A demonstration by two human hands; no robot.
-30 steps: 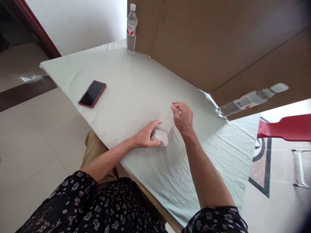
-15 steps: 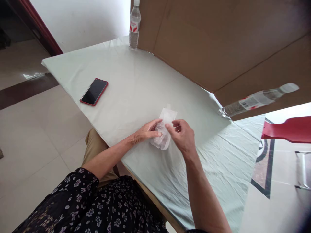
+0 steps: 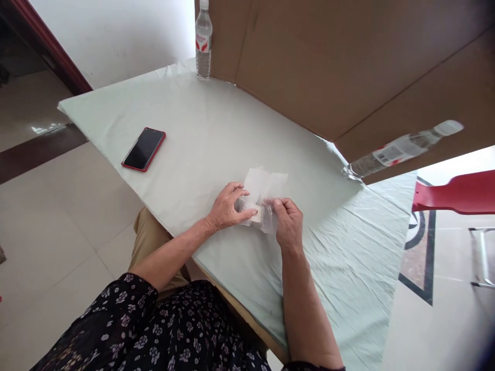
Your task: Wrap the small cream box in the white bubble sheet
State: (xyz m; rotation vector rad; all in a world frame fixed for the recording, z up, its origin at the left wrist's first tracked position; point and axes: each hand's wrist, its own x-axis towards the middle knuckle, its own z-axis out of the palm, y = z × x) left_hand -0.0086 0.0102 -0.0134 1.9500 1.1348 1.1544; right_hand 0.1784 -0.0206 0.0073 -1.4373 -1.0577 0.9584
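Note:
On the cloth lies a spread piece of translucent white bubble wrap (image 3: 265,183), with a small off-white block (image 3: 257,214) showing in its lower part. My left hand (image 3: 229,207) curves around the left side of the wrap, its thumb pressed on the block and its fingertips at the wrap's edge. Between thumb and bent fingers, my right hand (image 3: 288,219) pinches the wrap's right side. The underside of the block is hidden by the wrap.
A red-cased phone (image 3: 144,149) lies on the cloth-covered table (image 3: 185,129) at the left. Tall cardboard (image 3: 301,62) stands along the back, with one water bottle (image 3: 203,44) at its left end and another bottle (image 3: 398,152) at its right. Beyond is a red chair (image 3: 456,193).
The wrap has been opened out wider, and the off-white block now shows in it. My right hand has closed on the wrap's right edge. The view has shifted slightly.

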